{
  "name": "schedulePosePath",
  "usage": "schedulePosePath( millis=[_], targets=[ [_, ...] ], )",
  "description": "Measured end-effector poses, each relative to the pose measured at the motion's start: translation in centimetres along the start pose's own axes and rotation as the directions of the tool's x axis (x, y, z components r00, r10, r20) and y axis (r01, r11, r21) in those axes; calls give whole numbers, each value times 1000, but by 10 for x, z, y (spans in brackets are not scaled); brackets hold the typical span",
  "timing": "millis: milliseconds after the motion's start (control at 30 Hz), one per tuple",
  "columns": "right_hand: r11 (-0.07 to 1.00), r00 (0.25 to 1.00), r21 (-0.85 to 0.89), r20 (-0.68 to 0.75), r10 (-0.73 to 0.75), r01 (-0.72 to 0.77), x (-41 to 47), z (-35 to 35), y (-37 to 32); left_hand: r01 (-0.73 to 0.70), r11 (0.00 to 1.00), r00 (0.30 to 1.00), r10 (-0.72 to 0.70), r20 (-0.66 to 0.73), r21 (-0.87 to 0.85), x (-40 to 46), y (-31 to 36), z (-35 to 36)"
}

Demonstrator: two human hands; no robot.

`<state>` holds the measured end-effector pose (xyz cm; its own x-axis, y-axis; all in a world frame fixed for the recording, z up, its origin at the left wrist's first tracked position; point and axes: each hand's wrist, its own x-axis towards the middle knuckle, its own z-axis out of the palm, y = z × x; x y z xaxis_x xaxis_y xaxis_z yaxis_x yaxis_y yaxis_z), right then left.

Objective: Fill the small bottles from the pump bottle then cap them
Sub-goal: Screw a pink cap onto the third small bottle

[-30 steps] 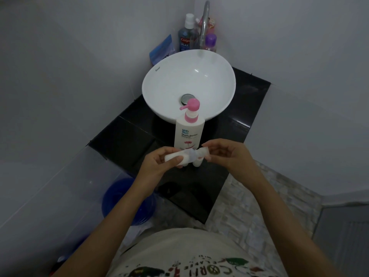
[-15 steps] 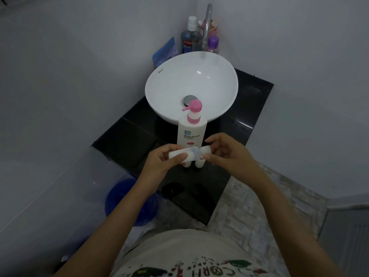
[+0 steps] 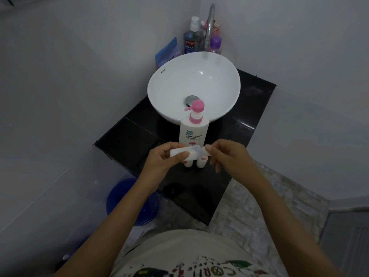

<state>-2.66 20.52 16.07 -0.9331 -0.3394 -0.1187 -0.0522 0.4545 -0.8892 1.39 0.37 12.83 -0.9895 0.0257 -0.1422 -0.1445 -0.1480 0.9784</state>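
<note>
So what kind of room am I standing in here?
Most likely a home bathroom: a white basin with a tap on a black counter, and a mouthwash bottle behind it.

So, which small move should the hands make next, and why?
Probably twist the cap end: the left hand grips the small white bottle sideways, and the right hand pinches its right end. Whether the cap is tight, I cannot tell.

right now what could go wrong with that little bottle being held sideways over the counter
The small bottle lies sideways between the left hand and right hand; if its cap isn't tight, it could leak onto the black counter. The hands work just above two small bottles standing by the pump bottle and might knock them over.
</note>
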Motion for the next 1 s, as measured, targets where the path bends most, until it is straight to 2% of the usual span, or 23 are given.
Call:
schedulePosePath(
  millis=[100, 200, 267, 367, 467, 667, 833, 900, 1000],
  targets=[
    [999, 999, -16, -12, 50, -50, 1, 1, -2, -5, 1000, 1000, 5, 6, 6, 0, 0, 0],
    [999, 997, 46, 71, -26, 23, -1, -6, -1, -5, 1000, 1000, 5, -8, 2, -1, 1, -2],
    [997, 996, 58, 65, -53, 49, -3, -6, 0, -6, 1000, 1000, 6, -10, 9, -2, 1, -3],
    [999, 999, 40, -28, 28, -26, -3, 5, -3, -3, 1000, 1000, 3, -3, 21, -2, 1, -2],
    [993, 992, -12, -57, 115, -116, -2, 9, -7, -1, 1000, 1000, 1, -3, 31, -2, 1, -1],
    [999, 999, 45, 39, -30, 29, -5, 2, -4, 6, 1000, 1000, -6, -25, 17, -4, 0, -3],
    [989, 987, -7, -67, 149, -150, -4, 10, -8, 12, 999, 999, -10, -31, 42, -3, -1, -1],
    [985, 985, -39, -60, 165, -167, -4, 10, -10, 17, 999, 999, -15, -29, 39, -2, 0, -1],
    [993, 996, 82, 13, 87, -88, -6, 5, -10, 18, 999, 999, -17, -31, 30, -3, -1, -2]
  ],
)
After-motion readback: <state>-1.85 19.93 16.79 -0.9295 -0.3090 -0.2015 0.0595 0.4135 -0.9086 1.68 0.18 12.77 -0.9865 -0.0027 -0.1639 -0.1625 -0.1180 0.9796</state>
